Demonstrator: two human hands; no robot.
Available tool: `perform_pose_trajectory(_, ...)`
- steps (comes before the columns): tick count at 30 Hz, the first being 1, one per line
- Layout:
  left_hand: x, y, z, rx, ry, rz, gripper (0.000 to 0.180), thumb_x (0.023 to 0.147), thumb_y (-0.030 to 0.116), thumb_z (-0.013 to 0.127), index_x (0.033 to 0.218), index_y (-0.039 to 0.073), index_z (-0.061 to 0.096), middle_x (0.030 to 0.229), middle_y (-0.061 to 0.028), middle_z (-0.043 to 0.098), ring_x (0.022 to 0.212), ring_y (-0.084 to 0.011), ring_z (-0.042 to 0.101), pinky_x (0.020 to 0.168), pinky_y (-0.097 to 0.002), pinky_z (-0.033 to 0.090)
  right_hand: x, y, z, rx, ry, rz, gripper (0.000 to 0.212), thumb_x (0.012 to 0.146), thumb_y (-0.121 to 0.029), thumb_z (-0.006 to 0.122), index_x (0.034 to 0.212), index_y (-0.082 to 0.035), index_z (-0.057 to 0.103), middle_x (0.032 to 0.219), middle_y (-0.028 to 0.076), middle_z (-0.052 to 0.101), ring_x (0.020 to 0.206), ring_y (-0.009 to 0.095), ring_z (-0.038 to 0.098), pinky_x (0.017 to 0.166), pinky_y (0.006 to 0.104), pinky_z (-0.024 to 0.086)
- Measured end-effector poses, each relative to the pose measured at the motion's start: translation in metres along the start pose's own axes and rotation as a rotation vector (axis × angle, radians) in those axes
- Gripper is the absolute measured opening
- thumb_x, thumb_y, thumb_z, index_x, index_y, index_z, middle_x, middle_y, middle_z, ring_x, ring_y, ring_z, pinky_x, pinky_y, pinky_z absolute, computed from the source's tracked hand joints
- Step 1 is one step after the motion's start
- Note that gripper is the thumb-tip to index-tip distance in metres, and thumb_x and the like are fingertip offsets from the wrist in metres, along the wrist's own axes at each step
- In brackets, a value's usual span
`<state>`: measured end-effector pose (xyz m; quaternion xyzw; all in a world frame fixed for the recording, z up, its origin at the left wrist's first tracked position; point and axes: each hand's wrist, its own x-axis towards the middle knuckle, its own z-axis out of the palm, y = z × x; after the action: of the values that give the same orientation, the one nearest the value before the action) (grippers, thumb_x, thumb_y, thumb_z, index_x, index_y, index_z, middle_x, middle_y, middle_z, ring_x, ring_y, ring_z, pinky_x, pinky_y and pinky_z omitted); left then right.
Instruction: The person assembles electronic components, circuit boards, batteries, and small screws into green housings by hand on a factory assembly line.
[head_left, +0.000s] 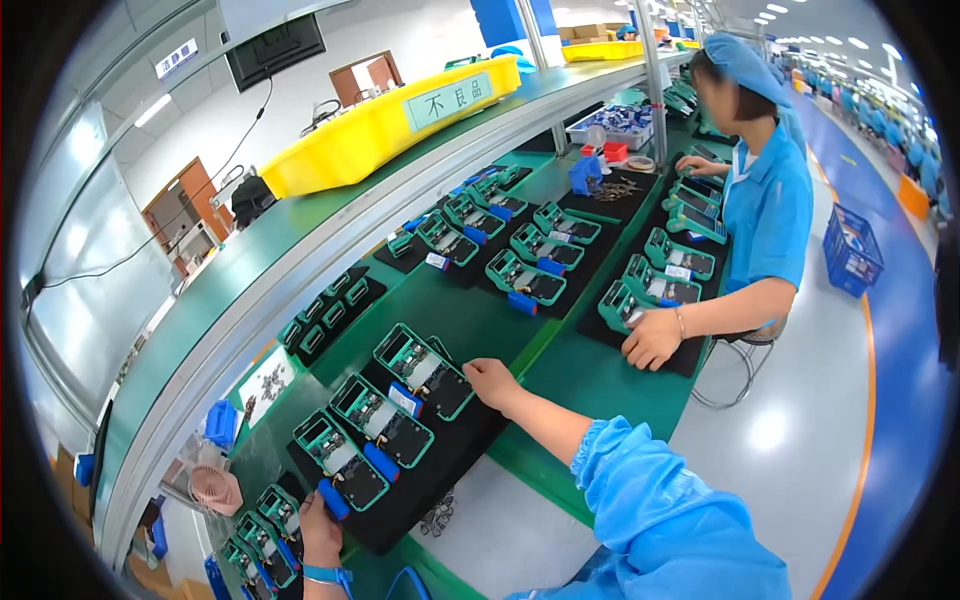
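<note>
A black mat (462, 437) lies in front of me with three opened green device housings on it: a left one (341, 461), a middle one (382, 420) and a right one (424, 371). Blue cylindrical batteries (381, 462) lie alongside them. At the mat's far right edge my right hand (491, 384) is closed, its curled fingers pinching the edge beside the right housing. My left hand (319, 532), below a blue wrist strap, grips the near left edge by another blue battery (333, 499); its fingertips are partly hidden.
More housings (262, 540) stand at the lower left. Mats of similar housings (525, 278) fill the bench ahead. A co-worker's hand (653, 338) touches a housing at right. A yellow bin (390, 125) sits on the shelf above; a pink fan (215, 488) stands left.
</note>
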<state>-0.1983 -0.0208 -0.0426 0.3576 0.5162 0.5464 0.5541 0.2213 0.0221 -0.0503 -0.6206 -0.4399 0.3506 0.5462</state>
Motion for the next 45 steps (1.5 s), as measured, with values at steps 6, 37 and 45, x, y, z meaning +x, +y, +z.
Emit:
perform_pose_trajectory(6,-0.036,0.030,0.035,0.027,-0.071,0.048,0.013,0.105,0.019,0.054,0.107,0.006,0.056,0.082,0.0015,0.059,0.068,-0.0093,0.055,0.060,-0.0256,0.045,-0.032,-0.026,-0.043,-0.056,0.065,-0.046,0.032,0.097,-0.025,0.058,0.104,0.003,0.070,0.091,0.019,0.072,0.088,0.029,0.069,0.079,0.0402,0.052)
perform_pose_trajectory(37,-0.166,-0.157,0.352,0.037,-0.841,-0.254,0.072,0.097,0.018,0.060,0.153,-0.008,0.023,0.149,-0.0260,0.042,0.129,-0.0302,0.054,0.108,-0.0374,0.044,-0.145,0.041,-0.234,-0.226,0.504,-0.301,0.023,0.103,-0.008,0.050,0.120,0.002,0.062,0.118,0.010,0.066,0.109,0.015,0.059,0.096,0.0291,0.045)
perform_pose_trajectory(45,-0.123,-0.070,0.220,0.378,-0.882,0.130,0.033,0.102,0.022,0.055,0.125,0.000,0.062,0.117,-0.0132,0.068,0.109,-0.0211,0.065,0.095,-0.0351,0.051,-0.139,-0.015,-0.090,-0.064,-0.128,-0.299,0.017,0.100,-0.003,0.053,0.114,0.001,0.063,0.110,0.008,0.065,0.103,0.016,0.061,0.093,0.0293,0.048)
